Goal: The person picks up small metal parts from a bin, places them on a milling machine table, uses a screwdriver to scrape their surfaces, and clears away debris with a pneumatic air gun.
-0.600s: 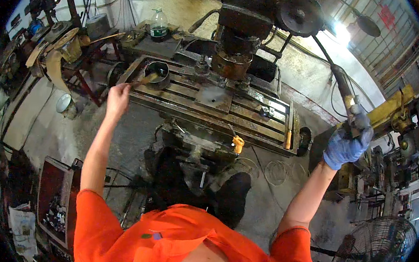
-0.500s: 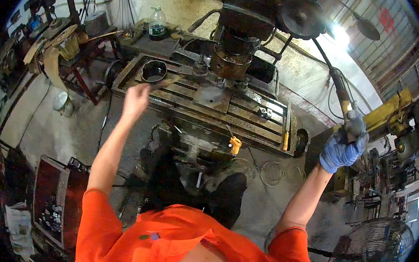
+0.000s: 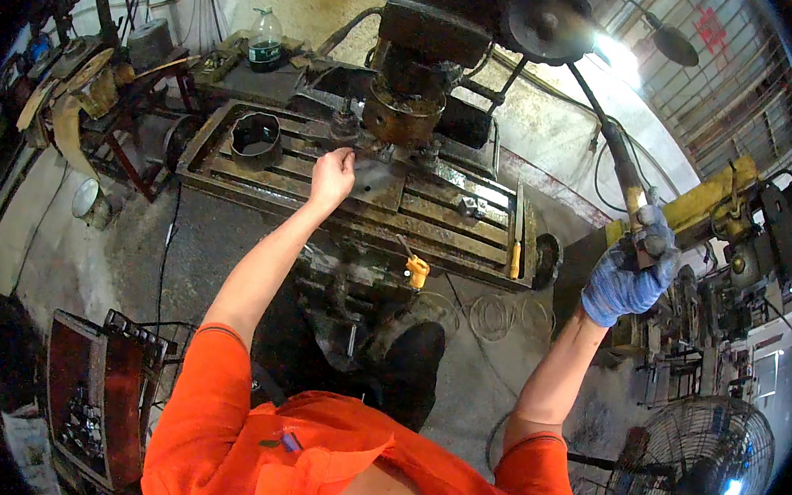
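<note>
My bare left hand hovers over the middle of the slotted machine table. Its fingers are closed on what looks like a small brush, whose tip is hard to make out against the dark metal. Close by is a flat grey plate lying below the machine's spindle head. Off to the left on the table stands a round dark pot with liquid in it. My right hand, in a blue-grey glove, is wrapped around the end of a long machine lever.
A yellow-handled tool lies along the table's right end, near small metal blocks. A yellow tool hangs at the front edge. A fan stands lower right, a red-brown cabinet lower left. A plastic bottle stands behind.
My left hand has moved right, from beside the pot to the grey plate, with the brush. My right hand stays on the lever. The whole view has shifted slightly.
</note>
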Demonstrator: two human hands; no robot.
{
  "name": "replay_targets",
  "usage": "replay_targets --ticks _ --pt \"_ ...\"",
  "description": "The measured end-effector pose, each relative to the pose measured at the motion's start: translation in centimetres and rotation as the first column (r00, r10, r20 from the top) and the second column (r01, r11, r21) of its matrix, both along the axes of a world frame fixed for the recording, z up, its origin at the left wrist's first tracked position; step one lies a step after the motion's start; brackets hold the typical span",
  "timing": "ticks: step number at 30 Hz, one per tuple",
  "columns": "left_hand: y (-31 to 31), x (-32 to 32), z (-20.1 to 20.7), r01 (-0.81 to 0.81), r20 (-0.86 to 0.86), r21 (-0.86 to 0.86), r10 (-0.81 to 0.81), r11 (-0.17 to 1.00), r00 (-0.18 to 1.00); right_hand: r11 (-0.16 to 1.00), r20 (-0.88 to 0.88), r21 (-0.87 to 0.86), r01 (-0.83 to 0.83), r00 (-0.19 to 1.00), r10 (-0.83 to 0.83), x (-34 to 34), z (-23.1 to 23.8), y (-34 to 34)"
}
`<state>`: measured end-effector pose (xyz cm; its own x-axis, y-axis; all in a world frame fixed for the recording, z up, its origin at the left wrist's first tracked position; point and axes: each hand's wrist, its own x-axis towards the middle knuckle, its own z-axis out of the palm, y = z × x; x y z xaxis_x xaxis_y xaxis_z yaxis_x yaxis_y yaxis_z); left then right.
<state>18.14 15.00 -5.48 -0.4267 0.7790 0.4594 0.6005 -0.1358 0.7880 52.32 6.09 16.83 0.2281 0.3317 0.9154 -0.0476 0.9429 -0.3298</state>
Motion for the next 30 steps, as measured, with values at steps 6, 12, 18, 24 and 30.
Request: replay_targets --ticks 6,12,18,24,30 --pt "-0.2 -0.6 -0.5 0.055 0.061 -0.028 -0.053 0.998 0.997 0.996 -0.077 -0.086 -0.010 0.997 0.004 -0.5 -1.3 -0.3" --pt "-3.2 -3.5 1.3 0.104 0.042 -0.031 -0.103 0.994 0.994 0.970 -0.017 -0.151 0.193 0.980 -0.197 -0.9 -1.7 -0.6" --pt "-7.0 -11.9 3.1 -0.156 -0.260 0.048 0.164 0.987 0.952 0.976 -0.026 -0.156 0.153 0.987 -0.159 -0.1 -3.2 -0.2" --pt "-7.6 -16.8 2.4 -0.362 -0.566 0.026 0.312 0.932 0.763 0.975 -0.120 -0.191 0.115 0.983 -0.140 -1.4 -3.3 -0.4" --pt "-8.1 -16.1 -0.6 -0.350 -0.673 -0.104 0.193 0.931 0.714 0.978 -0.005 -0.172 0.122 0.992 -0.124 1.1 -5.8 0.3"
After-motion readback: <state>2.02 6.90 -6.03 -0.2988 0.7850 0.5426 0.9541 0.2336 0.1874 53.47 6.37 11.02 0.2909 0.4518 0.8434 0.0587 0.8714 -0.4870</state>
